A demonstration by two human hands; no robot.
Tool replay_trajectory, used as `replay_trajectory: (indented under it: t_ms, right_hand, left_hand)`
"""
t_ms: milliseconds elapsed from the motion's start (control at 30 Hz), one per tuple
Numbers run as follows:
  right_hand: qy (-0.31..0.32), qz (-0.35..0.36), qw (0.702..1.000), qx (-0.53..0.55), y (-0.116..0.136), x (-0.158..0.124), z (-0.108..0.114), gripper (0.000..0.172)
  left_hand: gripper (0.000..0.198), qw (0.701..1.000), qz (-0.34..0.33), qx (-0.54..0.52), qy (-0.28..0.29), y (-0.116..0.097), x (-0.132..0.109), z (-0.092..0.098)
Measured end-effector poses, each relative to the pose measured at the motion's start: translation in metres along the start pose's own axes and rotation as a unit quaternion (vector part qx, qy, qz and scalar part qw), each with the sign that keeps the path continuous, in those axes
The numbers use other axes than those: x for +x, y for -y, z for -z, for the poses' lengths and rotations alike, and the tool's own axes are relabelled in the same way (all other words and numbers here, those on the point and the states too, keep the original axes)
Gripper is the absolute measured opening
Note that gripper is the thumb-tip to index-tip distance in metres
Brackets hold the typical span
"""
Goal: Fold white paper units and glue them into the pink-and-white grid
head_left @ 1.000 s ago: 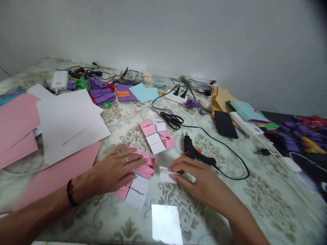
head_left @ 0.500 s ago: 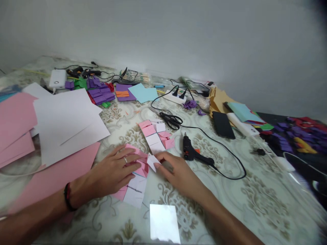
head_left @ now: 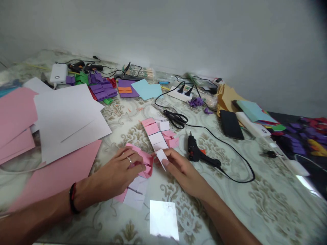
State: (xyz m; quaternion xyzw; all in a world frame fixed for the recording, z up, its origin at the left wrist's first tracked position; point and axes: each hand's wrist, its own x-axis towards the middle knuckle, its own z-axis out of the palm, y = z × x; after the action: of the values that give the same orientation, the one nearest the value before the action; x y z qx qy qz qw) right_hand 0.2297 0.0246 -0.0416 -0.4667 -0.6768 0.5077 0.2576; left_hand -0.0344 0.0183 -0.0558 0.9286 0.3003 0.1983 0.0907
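Note:
My left hand (head_left: pixel 127 170), a ring on one finger, is closed with its fingertips on a pink folded paper piece (head_left: pixel 147 164). That piece sits over a pink-and-white paper panel (head_left: pixel 135 194), partly hidden by the hand. Between thumb and fingers, my right hand (head_left: pixel 182 172) pinches a small white folded paper piece (head_left: pixel 161 158), close beside the pink one. Just beyond the hands lies a second pink-and-white panel (head_left: pixel 156 139) with folded pieces on it. To the right a black glue gun (head_left: pixel 198 151) rests on its side, its cord looping outward.
Black scissors (head_left: pixel 176 118) lie behind the glue gun. White sheets (head_left: pixel 68 115) and pink sheets (head_left: pixel 66 173) spread at left. Purple folded pieces (head_left: pixel 102 90) and a power strip (head_left: pixel 180 94) stand further back. A phone (head_left: pixel 231 124) is at right, a bright white square (head_left: pixel 164 219) in front.
My left fingers, flatter before, are now more curled on the pink piece, whose edge has lifted. My right hand has moved slightly right with the white piece. The view has shifted a little.

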Motion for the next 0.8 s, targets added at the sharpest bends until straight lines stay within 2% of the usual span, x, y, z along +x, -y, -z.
replay_trajectory:
  t_ms: [200,367,500,600,800]
  right_hand:
    - [0.008,0.014,0.999,0.036,0.002,-0.004,-0.003,0.024]
    - [0.024,0.022,0.999,0.040,0.006,-0.005,-0.004,0.020]
    - [0.031,0.037,0.999,0.015,0.012,-0.006,-0.004,0.022]
    - [0.012,0.042,0.999,-0.001,0.013,-0.009,-0.003,0.024]
    - [-0.027,0.006,1.000,-0.015,0.007,-0.011,-0.002,0.029]
  left_hand:
    - [0.034,0.999,-0.042,-0.011,-0.010,-0.002,-0.002,0.002]
    - [0.040,0.999,-0.036,-0.012,0.000,-0.002,-0.002,0.001]
    - [0.027,1.000,-0.021,-0.019,-0.003,-0.003,0.000,0.003]
    - [0.017,1.000,-0.008,-0.029,0.005,-0.004,0.001,0.005]
    - [0.014,1.000,-0.002,-0.016,0.025,-0.005,-0.001,0.006]
